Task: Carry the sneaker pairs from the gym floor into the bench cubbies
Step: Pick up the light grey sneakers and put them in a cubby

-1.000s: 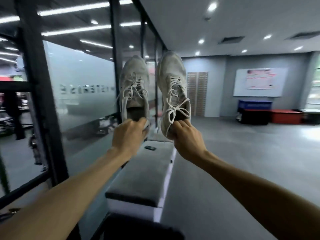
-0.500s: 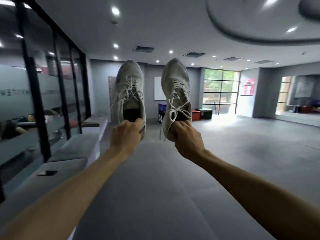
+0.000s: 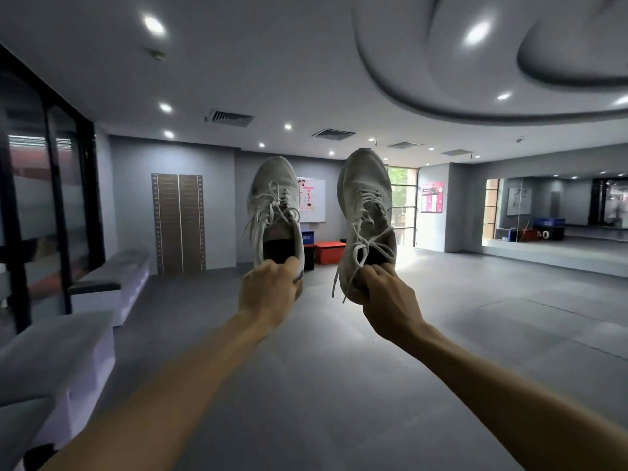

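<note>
I hold a pair of worn white lace-up sneakers up in front of me, toes pointing away and upward. My left hand point(image 3: 268, 288) grips the heel of the left sneaker point(image 3: 277, 205). My right hand point(image 3: 382, 294) grips the heel of the right sneaker point(image 3: 365, 212), whose loose laces dangle below. Both arms are stretched out over the grey gym floor point(image 3: 339, 385). The grey-topped white bench point(image 3: 108, 283) runs along the left wall; its cubby openings are not visible from here.
A black-framed glass wall point(image 3: 51, 185) stands behind the bench on the left. Red and blue boxes point(image 3: 328, 251) sit by the far wall, near a bright window point(image 3: 402, 212). A mirror point(image 3: 557, 209) lines the right wall.
My view has swung right, away from the glass wall and bench and toward the open room. Both hands keep the same grip on the sneakers.
</note>
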The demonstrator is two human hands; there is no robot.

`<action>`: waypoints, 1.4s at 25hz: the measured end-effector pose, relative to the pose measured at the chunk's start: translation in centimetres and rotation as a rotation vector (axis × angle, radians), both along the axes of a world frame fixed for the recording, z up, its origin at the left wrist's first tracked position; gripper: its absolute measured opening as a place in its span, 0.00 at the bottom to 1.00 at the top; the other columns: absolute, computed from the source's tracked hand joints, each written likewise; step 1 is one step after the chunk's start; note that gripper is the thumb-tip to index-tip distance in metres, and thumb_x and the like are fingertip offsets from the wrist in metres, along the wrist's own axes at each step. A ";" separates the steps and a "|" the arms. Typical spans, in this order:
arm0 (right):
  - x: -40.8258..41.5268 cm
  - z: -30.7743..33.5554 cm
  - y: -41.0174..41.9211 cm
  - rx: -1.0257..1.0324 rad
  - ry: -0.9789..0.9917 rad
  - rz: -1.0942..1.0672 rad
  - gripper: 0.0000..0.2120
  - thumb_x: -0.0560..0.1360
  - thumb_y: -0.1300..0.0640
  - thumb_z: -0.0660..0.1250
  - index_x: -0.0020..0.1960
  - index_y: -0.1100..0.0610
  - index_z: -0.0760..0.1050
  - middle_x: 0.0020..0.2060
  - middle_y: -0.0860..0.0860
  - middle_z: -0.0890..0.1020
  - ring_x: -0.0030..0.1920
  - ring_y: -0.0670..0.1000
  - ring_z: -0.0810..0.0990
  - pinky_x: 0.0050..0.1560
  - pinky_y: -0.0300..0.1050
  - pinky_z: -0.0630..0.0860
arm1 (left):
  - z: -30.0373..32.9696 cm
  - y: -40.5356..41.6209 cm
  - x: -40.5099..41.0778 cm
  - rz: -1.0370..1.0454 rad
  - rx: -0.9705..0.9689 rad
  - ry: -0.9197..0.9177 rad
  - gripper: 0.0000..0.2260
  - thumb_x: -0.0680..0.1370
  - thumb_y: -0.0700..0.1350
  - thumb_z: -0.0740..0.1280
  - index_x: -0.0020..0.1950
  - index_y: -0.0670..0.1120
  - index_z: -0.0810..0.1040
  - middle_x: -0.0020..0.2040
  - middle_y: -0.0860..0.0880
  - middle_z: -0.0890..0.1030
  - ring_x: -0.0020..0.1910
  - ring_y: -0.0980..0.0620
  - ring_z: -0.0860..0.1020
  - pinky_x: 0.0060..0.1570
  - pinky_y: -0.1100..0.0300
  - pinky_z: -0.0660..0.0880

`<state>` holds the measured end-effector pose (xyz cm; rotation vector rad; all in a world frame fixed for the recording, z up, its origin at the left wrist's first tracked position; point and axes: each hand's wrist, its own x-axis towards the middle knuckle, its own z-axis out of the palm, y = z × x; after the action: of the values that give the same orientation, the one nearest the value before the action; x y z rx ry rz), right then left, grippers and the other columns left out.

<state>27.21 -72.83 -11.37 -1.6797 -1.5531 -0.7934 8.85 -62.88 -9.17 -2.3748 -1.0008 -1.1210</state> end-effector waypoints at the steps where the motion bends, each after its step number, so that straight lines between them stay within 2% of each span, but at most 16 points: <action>1: 1.2 0.0 2.3 -0.002 0.005 -0.003 0.09 0.73 0.63 0.63 0.41 0.53 0.65 0.40 0.52 0.77 0.44 0.56 0.73 0.30 0.41 0.57 | 0.2 2.2 1.4 -0.010 0.006 -0.002 0.07 0.77 0.49 0.65 0.49 0.46 0.73 0.40 0.43 0.77 0.39 0.41 0.77 0.35 0.56 0.68; 10: 11.8 -0.2 25.6 -0.007 0.004 0.118 0.12 0.74 0.57 0.66 0.41 0.52 0.63 0.42 0.51 0.78 0.45 0.53 0.71 0.34 0.43 0.61 | -0.4 24.5 11.7 0.047 0.054 -0.004 0.07 0.75 0.46 0.67 0.42 0.46 0.71 0.33 0.44 0.74 0.32 0.41 0.76 0.29 0.58 0.66; 13: 15.6 0.8 34.6 -0.017 0.005 0.156 0.08 0.74 0.55 0.66 0.42 0.54 0.67 0.43 0.51 0.78 0.46 0.53 0.72 0.34 0.44 0.64 | 0.3 32.3 14.7 0.096 0.035 0.015 0.08 0.76 0.48 0.67 0.41 0.46 0.72 0.34 0.43 0.77 0.33 0.41 0.77 0.29 0.58 0.67; 16: 18.2 1.7 43.9 -0.040 0.011 0.212 0.07 0.75 0.54 0.66 0.46 0.57 0.71 0.44 0.52 0.78 0.48 0.53 0.72 0.36 0.49 0.72 | 1.1 40.1 16.8 0.166 0.028 0.019 0.09 0.76 0.49 0.67 0.42 0.46 0.72 0.36 0.43 0.78 0.36 0.41 0.78 0.30 0.57 0.65; 19: 19.0 2.0 52.3 -0.028 0.014 0.295 0.07 0.74 0.54 0.65 0.44 0.57 0.70 0.43 0.51 0.78 0.47 0.53 0.72 0.35 0.48 0.71 | 1.4 46.9 17.4 0.259 0.048 0.027 0.09 0.76 0.51 0.67 0.45 0.46 0.73 0.38 0.42 0.78 0.38 0.40 0.78 0.31 0.57 0.64; 23: 18.0 1.4 63.7 -0.024 -0.010 0.381 0.10 0.74 0.52 0.65 0.41 0.52 0.65 0.42 0.49 0.76 0.46 0.51 0.71 0.33 0.44 0.63 | 0.9 56.2 16.1 0.324 0.049 0.025 0.09 0.76 0.50 0.67 0.45 0.44 0.73 0.37 0.42 0.78 0.36 0.41 0.77 0.31 0.57 0.64; 28: 13.5 1.6 79.5 -0.023 -0.003 0.493 0.10 0.75 0.50 0.64 0.41 0.52 0.65 0.40 0.47 0.74 0.45 0.50 0.69 0.33 0.46 0.66 | 0.4 69.8 11.0 0.458 0.052 0.022 0.09 0.78 0.51 0.65 0.47 0.46 0.73 0.38 0.44 0.78 0.38 0.43 0.77 0.32 0.56 0.66; 33: 5.6 2.2 95.2 -0.041 0.002 0.682 0.12 0.74 0.53 0.64 0.38 0.48 0.61 0.36 0.44 0.69 0.41 0.48 0.66 0.28 0.41 0.57 | 1.2 82.0 3.7 0.676 0.053 0.022 0.09 0.78 0.51 0.64 0.48 0.45 0.74 0.41 0.42 0.80 0.40 0.41 0.78 0.37 0.53 0.70; 35: 2.1 1.8 100.5 -0.064 -0.001 0.773 0.13 0.73 0.55 0.65 0.38 0.47 0.60 0.37 0.43 0.68 0.42 0.49 0.67 0.28 0.41 0.55 | 1.1 85.5 1.0 0.761 0.054 0.036 0.10 0.77 0.51 0.65 0.48 0.45 0.75 0.41 0.42 0.80 0.41 0.40 0.78 0.37 0.54 0.67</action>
<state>29.31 27.68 -9.55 -0.9655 -2.0296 -0.3327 9.88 22.57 -8.08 -1.6911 -1.6298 -0.7821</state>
